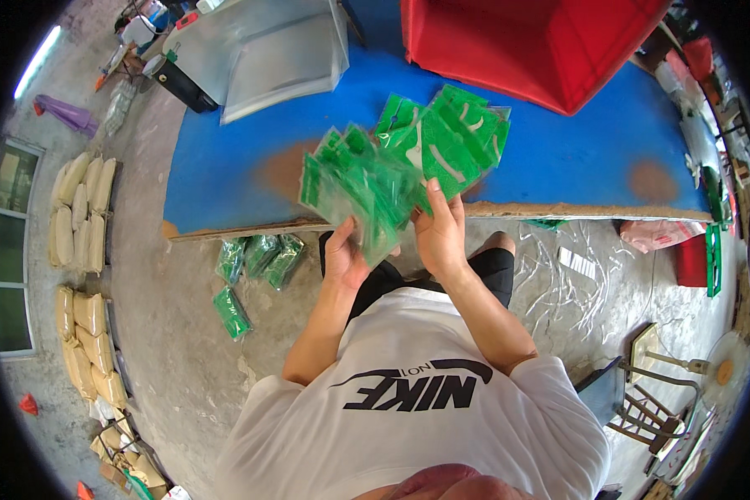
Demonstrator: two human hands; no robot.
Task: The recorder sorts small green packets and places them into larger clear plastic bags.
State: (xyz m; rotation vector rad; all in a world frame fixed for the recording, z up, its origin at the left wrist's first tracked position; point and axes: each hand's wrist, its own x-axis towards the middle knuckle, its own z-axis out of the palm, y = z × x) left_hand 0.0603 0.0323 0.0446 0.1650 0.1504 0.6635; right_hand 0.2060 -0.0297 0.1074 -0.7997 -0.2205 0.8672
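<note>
blue tabletop (558,158) fills the upper middle of the view, its worn front edge running just above the person's hands, so the work is done standing close against it. on its far side sits a big red bin (533,42), tilted with a corner pointing down toward the person, and to the left of that a stack of clear plastic sheets (267,50) lies flat beside a dark cylinder (183,83).

concrete floor (175,350) spreads below and to the left. tan sacks (79,208) are lined up along the wall under a window, out of the way. near the table's front edge a few green packets (254,262) lie on the floor, possibly dropped or set aside. loose clear strapping (558,275) is scattered on the right, close to a wooden chair (650,400).

over the table edge, a fan of green printed bags (408,158) is held up in front of the person, spread so that each one shows. the left hand (344,258) is closed around the lower end of the blurred left bunch, thumb on top, gripping it as a bundle. the right hand (442,237) pinches the right-hand group from below with fingers (452,200) stretched up along the backs of the bags, which keeps them splayed rather than stacked. the two bunches overlap in the middle, so i cannot tell where one hand's share ends. the blur on the left bunch hints it is in motion.
</note>
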